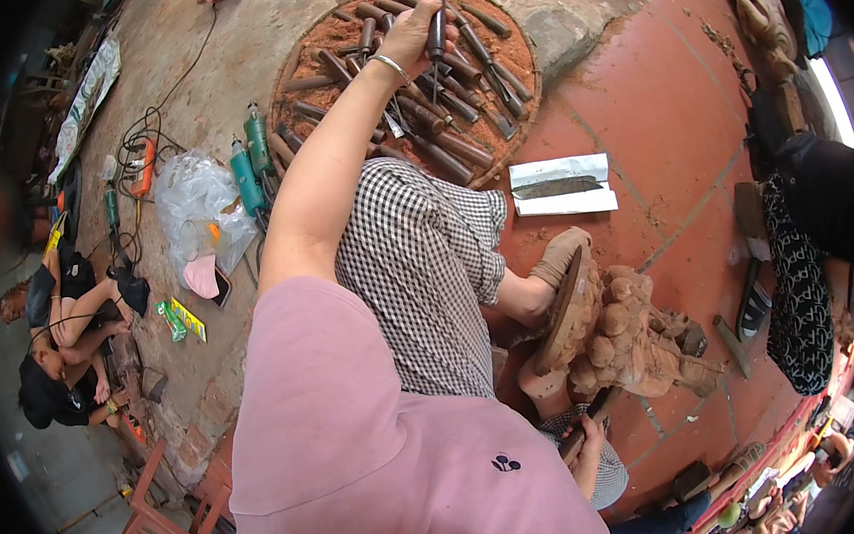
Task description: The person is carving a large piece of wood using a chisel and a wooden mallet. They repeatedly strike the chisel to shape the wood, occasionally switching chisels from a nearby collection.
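Observation:
My left arm in a pink sleeve stretches far forward. My left hand (411,39), with a bangle at the wrist, is closed around the dark wooden handle of a chisel (439,25), above a round tray (529,53). Brown-handled carving chisels (460,148) crowd the tray, lying on reddish sawdust. Lower right, my right hand (589,447) is wrapped round a dark wooden stick (573,442), its far end partly hidden. Beside that hand lies a tilted wood carving (633,336) with rounded lumps and a disc-shaped base (563,311). A beige-socked foot (561,254) rests against the base.
A white sheet with a dark stone-like slab (559,187) lies on the red tiles. Left are green power tools (245,176), a clear plastic bag (196,200), cords and a phone (220,286). People sit at far left (69,370) and right (799,278). A plastic chair (157,529) stands lower left.

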Tool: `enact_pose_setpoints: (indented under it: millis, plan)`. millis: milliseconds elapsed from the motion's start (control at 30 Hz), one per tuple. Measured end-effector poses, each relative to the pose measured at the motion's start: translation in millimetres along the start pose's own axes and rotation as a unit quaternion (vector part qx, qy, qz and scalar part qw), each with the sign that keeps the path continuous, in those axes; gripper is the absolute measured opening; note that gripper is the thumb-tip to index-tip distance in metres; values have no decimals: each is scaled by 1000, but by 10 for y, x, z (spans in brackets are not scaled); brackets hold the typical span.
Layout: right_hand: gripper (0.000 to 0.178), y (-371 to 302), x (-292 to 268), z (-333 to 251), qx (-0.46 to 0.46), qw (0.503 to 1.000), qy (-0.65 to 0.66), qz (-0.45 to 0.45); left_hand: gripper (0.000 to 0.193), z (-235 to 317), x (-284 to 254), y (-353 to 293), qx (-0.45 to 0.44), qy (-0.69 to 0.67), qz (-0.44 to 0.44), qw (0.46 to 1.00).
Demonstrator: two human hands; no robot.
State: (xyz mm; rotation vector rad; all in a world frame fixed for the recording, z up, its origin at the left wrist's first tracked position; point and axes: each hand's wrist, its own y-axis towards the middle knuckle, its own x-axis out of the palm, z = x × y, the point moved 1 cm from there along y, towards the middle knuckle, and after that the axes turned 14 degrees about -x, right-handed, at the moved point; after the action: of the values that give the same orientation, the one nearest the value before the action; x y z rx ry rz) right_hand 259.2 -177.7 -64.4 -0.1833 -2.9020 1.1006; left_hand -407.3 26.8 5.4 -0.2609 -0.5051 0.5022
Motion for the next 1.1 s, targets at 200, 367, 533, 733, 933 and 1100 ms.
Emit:
enact_pose_setpoints:
  millis: [200, 367, 533, 733, 933, 1100]
  plan:
    - [25, 9, -22, 3, 2, 1000, 0, -3, 35, 32, 287, -109, -110, -74, -170, 977]
    - [27, -10, -6, -1, -2, 1000, 11, -3, 34, 13, 342, -117, -124, -95, -245, 957]
    - [26, -33, 13, -10, -5, 1000, 7, 4, 37, -4, -47, 46, -38, -57, -39, 997]
    - [24, 1, -13, 9, -1, 1000, -2, 4, 65, -400, -1546, 283, -33, 325, 501, 801]
    - [24, 15, -12, 27, -6, 1000, 5, -3, 59, -393, -1511, 69, -141, 411, 494, 753]
    - [24, 17, -17, 35, 2, 1000, -2, 4, 47, -218, -1010, -93, -45, 648, 529, 547]
